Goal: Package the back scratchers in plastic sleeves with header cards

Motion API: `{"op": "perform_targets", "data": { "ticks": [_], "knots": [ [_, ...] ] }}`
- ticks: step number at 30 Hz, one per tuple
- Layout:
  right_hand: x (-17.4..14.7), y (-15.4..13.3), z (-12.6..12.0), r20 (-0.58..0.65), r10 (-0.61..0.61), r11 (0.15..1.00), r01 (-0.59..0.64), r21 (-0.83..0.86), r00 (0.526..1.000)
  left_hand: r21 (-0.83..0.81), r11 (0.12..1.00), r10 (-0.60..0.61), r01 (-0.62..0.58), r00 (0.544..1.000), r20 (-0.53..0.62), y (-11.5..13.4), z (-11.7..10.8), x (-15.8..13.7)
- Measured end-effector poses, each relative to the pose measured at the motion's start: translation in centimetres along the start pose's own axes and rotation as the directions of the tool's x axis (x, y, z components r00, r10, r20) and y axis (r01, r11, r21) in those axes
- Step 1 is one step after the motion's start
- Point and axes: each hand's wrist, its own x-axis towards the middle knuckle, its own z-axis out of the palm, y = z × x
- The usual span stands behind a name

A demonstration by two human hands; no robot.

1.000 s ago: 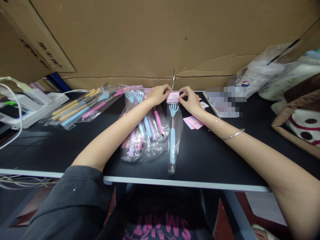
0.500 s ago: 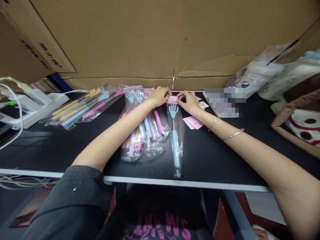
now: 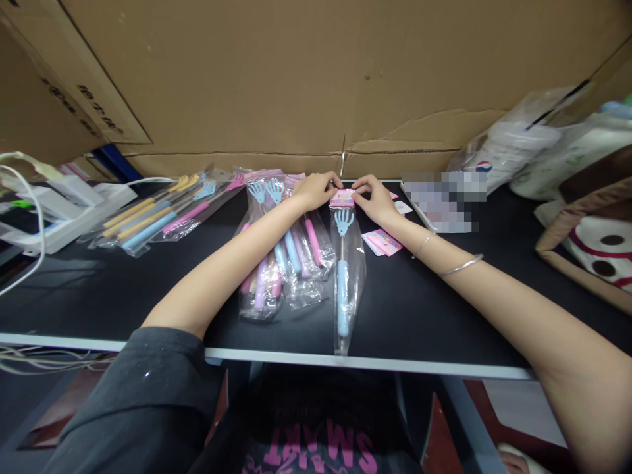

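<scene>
A blue back scratcher in a clear plastic sleeve lies upright before me, its hand-shaped end away from me. A pink printed header card covers the sleeve's top. My left hand pinches the card's left end, and my right hand pinches its right end. Beneath my left forearm lies a pile of bagged back scratchers in blue, pink and purple, partly hidden by the arm. Loose pink cards lie beside my right wrist, with more partly behind that hand.
More bagged back scratchers, yellow, blue and pink, lie at the left near a white power strip. A blurred flat object, a bagged cup and a bag with brown handles stand right. A cardboard wall closes the back.
The card and the bagged blue back scratcher have shifted slightly toward me, the sleeve's lower end swinging left. More of the card shows between my fingers; both hands keep their pinch.
</scene>
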Motion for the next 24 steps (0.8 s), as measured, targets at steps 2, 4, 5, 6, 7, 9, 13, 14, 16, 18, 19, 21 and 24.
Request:
{"op": "perform_targets", "data": {
  "ticks": [2, 4, 5, 6, 7, 9, 13, 14, 16, 18, 19, 21, 24],
  "knots": [
    [-0.1, -0.4, -0.1, -0.001, 0.025, 1.0, -0.025, 0.012, 1.0, -0.009, 1.0, -0.007, 0.007, 1.0, 0.005, 0.1, -0.1, -0.1],
    [-0.3, -0.8, -0.2, -0.004, 0.044, 0.999, -0.044, 0.013, 0.999, -0.01, 1.0, -0.021, 0.021, 1.0, 0.012, 0.3, -0.2, -0.2],
    [-0.3, -1.0, -0.3, -0.005, 0.051, 0.999, -0.051, 0.015, 0.999, -0.006, 1.0, -0.029, 0.029, 0.999, 0.014, 0.3, -0.3, -0.3],
    [-0.4, -1.1, -0.3, -0.004, 0.055, 0.998, -0.055, 0.018, 0.998, -0.002, 0.999, -0.035, 0.036, 0.999, 0.017, 0.4, -0.3, -0.4],
    [-0.4, -1.2, -0.3, -0.003, 0.058, 0.998, -0.058, 0.023, 0.998, 0.001, 0.999, -0.04, 0.04, 0.999, 0.021, 0.4, -0.3, -0.4],
    [-0.4, -1.3, -0.3, 0.003, 0.063, 0.998, -0.063, 0.028, 0.998, 0.006, 0.999, -0.043, 0.043, 0.999, 0.028, 0.5, -0.4, -0.5],
    [-0.4, -1.1, -0.2, 0.014, 0.07, 0.997, -0.07, 0.025, 0.997, 0.026, 0.999, -0.048, 0.047, 0.998, 0.05, 0.5, -0.3, -0.5],
    [-0.4, -1.0, -0.2, 0.017, 0.069, 0.997, -0.07, 0.023, 0.997, 0.034, 0.998, -0.05, 0.048, 0.997, 0.057, 0.5, -0.3, -0.5],
    [-0.4, -0.8, -0.1, 0.023, 0.063, 0.998, -0.063, 0.008, 0.998, 0.055, 0.997, -0.049, 0.045, 0.997, 0.067, 0.4, -0.3, -0.5],
    [-0.4, -0.7, -0.2, 0.028, 0.052, 0.998, -0.051, -0.023, 0.998, 0.078, 0.996, -0.043, 0.038, 0.997, 0.07, 0.4, -0.2, -0.4],
    [-0.4, -0.6, -0.2, 0.032, 0.046, 0.998, -0.044, -0.042, 0.998, 0.087, 0.996, -0.04, 0.033, 0.997, 0.071, 0.3, -0.1, -0.4],
    [-0.4, -0.6, -0.3, 0.04, 0.038, 0.997, -0.035, -0.071, 0.998, 0.102, 0.994, -0.038, 0.03, 0.997, 0.073, 0.2, -0.1, -0.4],
    [-0.4, -0.6, -0.3, 0.053, 0.042, 0.995, -0.037, -0.089, 0.998, 0.118, 0.992, -0.051, 0.042, 0.996, 0.073, 0.4, -0.1, -0.4]
  ]
}}
